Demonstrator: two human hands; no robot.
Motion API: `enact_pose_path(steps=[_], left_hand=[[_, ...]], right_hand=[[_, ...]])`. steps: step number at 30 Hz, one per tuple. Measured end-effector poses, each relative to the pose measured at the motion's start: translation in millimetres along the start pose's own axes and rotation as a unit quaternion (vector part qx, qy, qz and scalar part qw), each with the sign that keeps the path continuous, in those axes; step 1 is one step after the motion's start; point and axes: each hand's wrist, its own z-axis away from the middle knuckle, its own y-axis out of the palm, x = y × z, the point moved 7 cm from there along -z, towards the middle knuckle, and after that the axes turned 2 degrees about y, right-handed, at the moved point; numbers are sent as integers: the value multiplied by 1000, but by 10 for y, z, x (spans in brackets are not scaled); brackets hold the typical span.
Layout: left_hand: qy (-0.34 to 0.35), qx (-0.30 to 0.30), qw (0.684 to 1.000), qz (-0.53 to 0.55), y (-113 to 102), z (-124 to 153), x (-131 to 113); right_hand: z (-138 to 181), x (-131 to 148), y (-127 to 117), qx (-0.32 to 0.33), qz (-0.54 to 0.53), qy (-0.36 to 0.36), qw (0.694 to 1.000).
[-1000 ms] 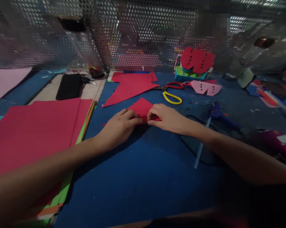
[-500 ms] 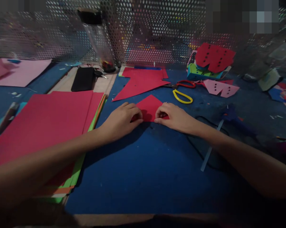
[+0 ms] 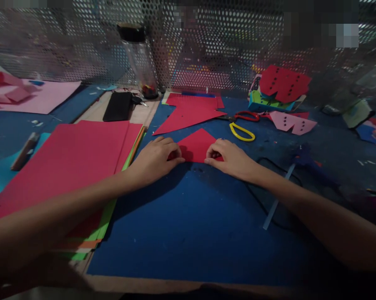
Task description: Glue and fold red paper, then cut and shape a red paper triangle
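Observation:
A small red sheet of paper (image 3: 196, 146), a triangle with its point away from me, lies on the blue table mat (image 3: 175, 221). My left hand (image 3: 161, 158) pinches its left corner between thumb and curled fingers. At the right corner, my right hand (image 3: 227, 156) pinches the paper the same way. Both hands hide the corners they grip. Just beyond lies a larger cut piece of red paper (image 3: 191, 114). Scissors (image 3: 242, 131) with one red and one yellow handle rest to its right.
Left is a stack of coloured paper (image 3: 72, 158), with a black phone-like case (image 3: 117, 106) and a clear bottle (image 3: 141, 62) behind. A blue glue gun (image 3: 307, 156) with a glue stick (image 3: 278, 198) lies right. Dotted paper shapes (image 3: 283, 83) stand before a perforated metal panel (image 3: 200, 54).
The camera view has shifted slightly, so the scene sits a little further right. My left hand has slid slightly left along the paper's edge; both hands keep their pinch.

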Motion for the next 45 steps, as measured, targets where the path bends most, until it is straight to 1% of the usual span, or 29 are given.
enact_pose_path(steps=[6,14,21,26,30,38,45], left_hand=[[-23,1,1000,-6,-22,54,136],[-41,21,999,-14,-87,74,306],[-59,65,996,-12,-153,63,397],[-103,115,988,-9,-180,63,484],[-122,138,983,-2,-205,67,556],[-116,146,982,9,-219,57,624],[-135,160,978,22,-208,62,681]], right_hand=[[6,-3,0,2,-5,-1,1000],[12,-3,-9,2,-11,-2,1000],[14,-2,-12,2,-13,-4,1000],[16,-18,1,4,-16,-4,1000],[9,-21,8,3,-19,-8,1000],[0,-32,22,4,-21,-8,1000],[3,-16,8,0,-21,-12,1000]])
